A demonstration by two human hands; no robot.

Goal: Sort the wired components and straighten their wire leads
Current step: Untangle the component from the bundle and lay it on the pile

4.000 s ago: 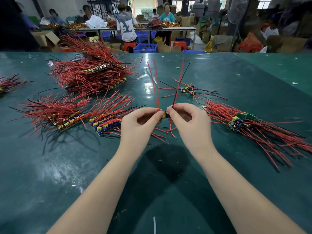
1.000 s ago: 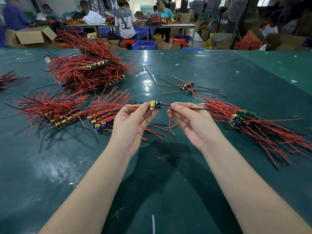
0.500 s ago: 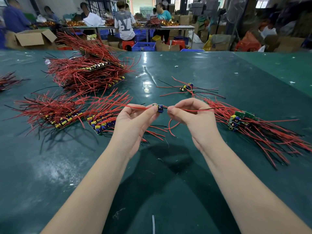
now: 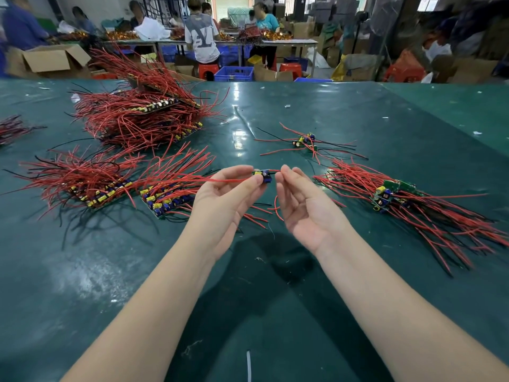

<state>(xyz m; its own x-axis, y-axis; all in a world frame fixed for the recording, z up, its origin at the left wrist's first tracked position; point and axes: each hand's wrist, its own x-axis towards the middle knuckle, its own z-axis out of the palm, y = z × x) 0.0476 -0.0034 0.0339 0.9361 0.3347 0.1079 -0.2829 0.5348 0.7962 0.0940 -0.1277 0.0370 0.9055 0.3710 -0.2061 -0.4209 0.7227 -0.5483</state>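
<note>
My left hand [image 4: 228, 194] pinches a small wired component [image 4: 263, 175] with yellow and blue parts at its fingertips, above the green table [image 4: 248, 285]. Its red leads run off to the left over my fingers. My right hand [image 4: 305, 208] is just right of the component, palm up with relaxed fingers, its fingertips by a short red lead and holding nothing. Sorted rows of components lie at the left [image 4: 93, 188] and centre left [image 4: 165, 198]. A loose pile [image 4: 385, 194] lies to the right.
A big heap of red-wired boards [image 4: 143, 117] sits at the back left, and a few loose components [image 4: 305, 140] lie behind my hands. More wires [image 4: 11, 128] show at the far left edge. People work at tables beyond the table's far edge.
My right hand has let go of the leads it was pulling rightward and opened palm up. My left hand still holds the component, now turned so its parts face up.
</note>
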